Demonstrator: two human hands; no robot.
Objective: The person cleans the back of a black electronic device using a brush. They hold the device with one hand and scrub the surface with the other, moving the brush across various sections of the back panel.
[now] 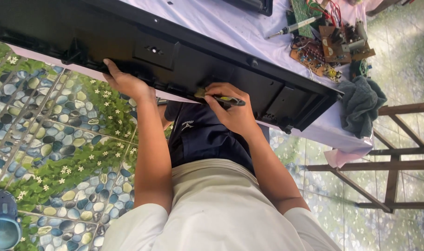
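Two hands on panel [184,51]; screwdriver [223,99] tip hidden.

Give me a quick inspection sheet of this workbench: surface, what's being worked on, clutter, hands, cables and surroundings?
Surface: table under a pale cloth, hanging over the edge.
Job's things: long black panel lying across the table; screwdriver with a yellow and black handle.
Clutter: bare circuit boards, a second screwdriver, a grey-green rag.
Hands: left hand braces the panel's near edge; right hand grips the screwdriver against the panel.
Cables: red and black wires by the circuit boards.
Surroundings: pebble-and-flower patterned floor, wooden frame on the right, blue rounded object at the lower left corner.
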